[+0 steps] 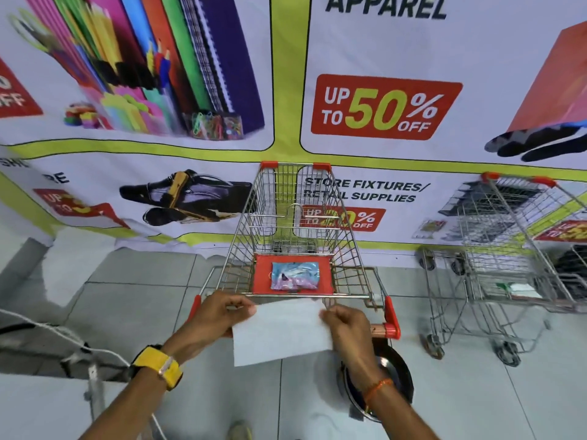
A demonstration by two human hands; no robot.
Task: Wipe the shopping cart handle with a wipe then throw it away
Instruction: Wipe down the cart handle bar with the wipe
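A white wipe (pixel 281 333) is stretched flat between both hands, just above the near end of a wire shopping cart (pixel 295 223). My left hand (pixel 216 315) pinches the wipe's upper left corner and my right hand (pixel 346 325) pinches its upper right edge. The cart handle (pixel 379 329) is mostly hidden behind the wipe and hands; a copper-coloured stretch and its red end cap (pixel 391 319) show at the right. A blue and pink wipe packet (pixel 294 275) lies on the cart's red child-seat flap.
A second wire cart (pixel 514 249) stands to the right against the banner wall. A round dark bin (pixel 378 382) sits on the tiled floor under my right forearm. White cables and a metal stand (pixel 92 376) are at the lower left.
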